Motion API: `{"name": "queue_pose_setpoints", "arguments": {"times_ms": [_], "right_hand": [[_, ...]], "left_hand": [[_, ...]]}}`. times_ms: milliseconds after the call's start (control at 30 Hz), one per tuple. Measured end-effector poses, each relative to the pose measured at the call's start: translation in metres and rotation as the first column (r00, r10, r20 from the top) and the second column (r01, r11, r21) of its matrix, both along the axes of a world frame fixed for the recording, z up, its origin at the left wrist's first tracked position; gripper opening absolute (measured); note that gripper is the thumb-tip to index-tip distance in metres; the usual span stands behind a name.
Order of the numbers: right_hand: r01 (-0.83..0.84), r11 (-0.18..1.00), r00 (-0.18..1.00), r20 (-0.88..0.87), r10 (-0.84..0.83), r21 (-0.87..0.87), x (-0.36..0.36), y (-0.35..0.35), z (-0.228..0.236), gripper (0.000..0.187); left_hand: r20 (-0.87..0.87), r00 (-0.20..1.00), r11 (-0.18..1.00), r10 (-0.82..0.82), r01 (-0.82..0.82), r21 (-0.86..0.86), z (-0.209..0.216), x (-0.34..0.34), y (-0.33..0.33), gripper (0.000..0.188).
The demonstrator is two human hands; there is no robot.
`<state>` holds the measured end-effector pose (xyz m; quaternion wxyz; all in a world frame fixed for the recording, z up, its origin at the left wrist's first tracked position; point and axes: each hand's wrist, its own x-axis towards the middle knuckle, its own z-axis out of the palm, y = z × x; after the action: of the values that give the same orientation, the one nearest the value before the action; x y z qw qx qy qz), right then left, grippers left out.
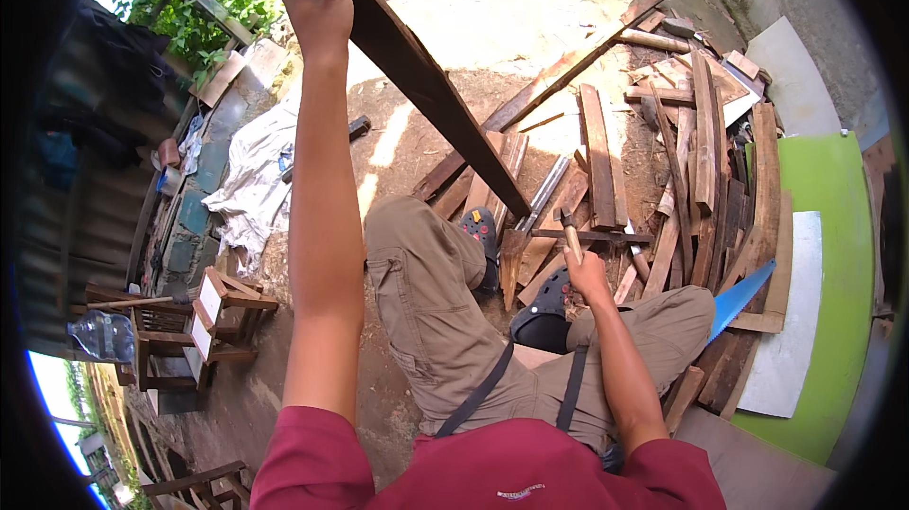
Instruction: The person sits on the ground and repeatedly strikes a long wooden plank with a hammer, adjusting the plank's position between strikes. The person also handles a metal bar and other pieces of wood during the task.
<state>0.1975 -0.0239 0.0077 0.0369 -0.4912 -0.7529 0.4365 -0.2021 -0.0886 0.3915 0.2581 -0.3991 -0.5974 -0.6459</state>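
Note:
My left hand (324,13) is raised at the upper left, its fingers closed around the upper part of a long dark wooden plank (417,74). The plank slants down to the right, and its lower end reaches the wood pieces beside my left shoe (481,243). In front of my right shoe (543,309), my right hand (589,277) grips the wooden handle of a hammer (572,237). The hammer's head points up and away from me, close to the plank's lower end. A thin dark wood strip (606,236) lies across the boards just beyond that hand.
Loose boards (598,160) and a wood pile (705,131) spread ahead and right. A blue saw blade (740,300) leans by my right knee, near a green panel (810,178). A wooden stool (222,316), a clear plastic bottle (102,336) and white cloth (258,169) are leftward.

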Motion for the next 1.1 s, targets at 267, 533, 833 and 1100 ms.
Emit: {"name": "queue_pose_setpoints", "arguments": {"times_ms": [267, 533, 833, 1100], "right_hand": [[0.003, 1.0, 0.903, 0.429, -0.006, 0.006, 0.059, 0.029, -0.087, 0.041], [0.1, 0.858, 0.99, -0.133, -0.037, 0.505, -0.025, 0.022, 0.009, 0.043], [0.111, 0.896, 0.432, -0.833, 0.345, 0.429, -0.175, 0.043, 0.255, 0.042], [0.066, 0.836, 0.455, -0.762, 0.461, 0.545, -0.179, 0.085, 0.267, 0.028]], "left_hand": [[0.314, 0.931, 0.982, -0.185, 0.165, 0.09, 0.016, 0.071, 0.023, 0.05], [0.289, 0.909, 0.953, -0.299, 0.271, 0.136, 0.016, 0.073, 0.03, 0.049], [0.272, 0.899, 0.939, -0.343, 0.323, 0.117, 0.018, 0.102, 0.053, 0.048], [0.28, 0.871, 0.914, -0.405, 0.397, 0.087, 0.026, 0.112, 0.071, 0.047]]}}
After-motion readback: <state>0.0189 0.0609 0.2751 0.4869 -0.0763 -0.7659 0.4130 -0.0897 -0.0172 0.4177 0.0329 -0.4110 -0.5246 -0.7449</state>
